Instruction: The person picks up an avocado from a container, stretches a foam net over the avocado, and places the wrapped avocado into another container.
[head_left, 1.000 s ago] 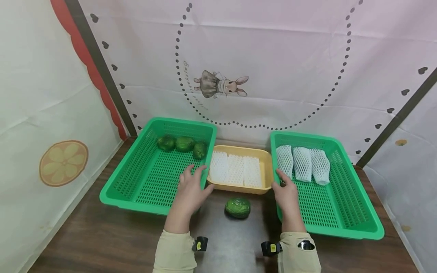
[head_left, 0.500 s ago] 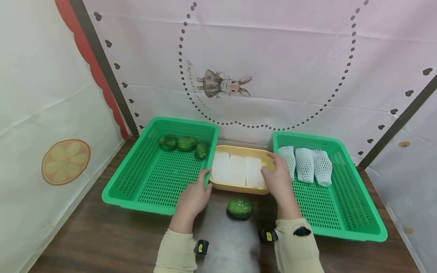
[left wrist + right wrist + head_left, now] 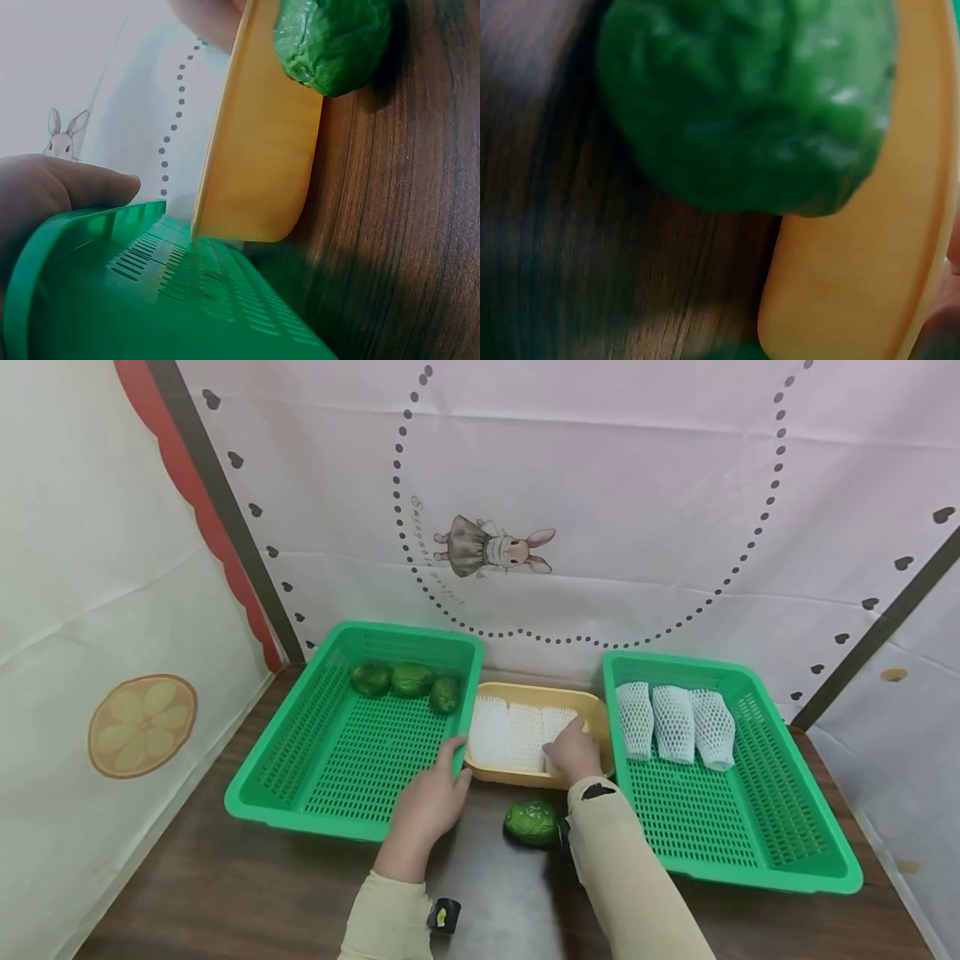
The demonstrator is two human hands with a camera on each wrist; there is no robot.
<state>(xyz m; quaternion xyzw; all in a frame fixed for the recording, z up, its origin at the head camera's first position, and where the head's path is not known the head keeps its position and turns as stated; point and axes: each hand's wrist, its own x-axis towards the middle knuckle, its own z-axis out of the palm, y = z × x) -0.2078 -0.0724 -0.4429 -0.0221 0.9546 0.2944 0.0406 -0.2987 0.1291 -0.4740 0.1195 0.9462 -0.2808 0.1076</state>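
My right hand [image 3: 576,753] reaches into the yellow tray [image 3: 517,777], its fingers down at the rightmost white foam net sleeve [image 3: 557,720]; I cannot tell whether they pinch it. Two more foam net sleeves [image 3: 508,735] lie flat beside it. Over the near right side of the left green basket [image 3: 330,823] rests my left hand [image 3: 427,802], with one finger stretched along the rim in the left wrist view. A shiny, wrinkled green oval fruit [image 3: 532,823] lies on the table in front of the tray, close to my right wrist, and fills much of the right wrist view [image 3: 750,105].
Three green fruits [image 3: 411,680] sit at the back of the left basket. In the right green basket [image 3: 757,877] lie three fruits in foam net sleeves [image 3: 673,722]. The tray stands between both baskets on a dark wooden table [image 3: 195,877]. Printed cloth [image 3: 637,510] hangs behind.
My right hand has gone from the right basket's rim across the tray and down onto the rightmost foam net sleeve. My left hand has come in to the left basket's rim and stays there.
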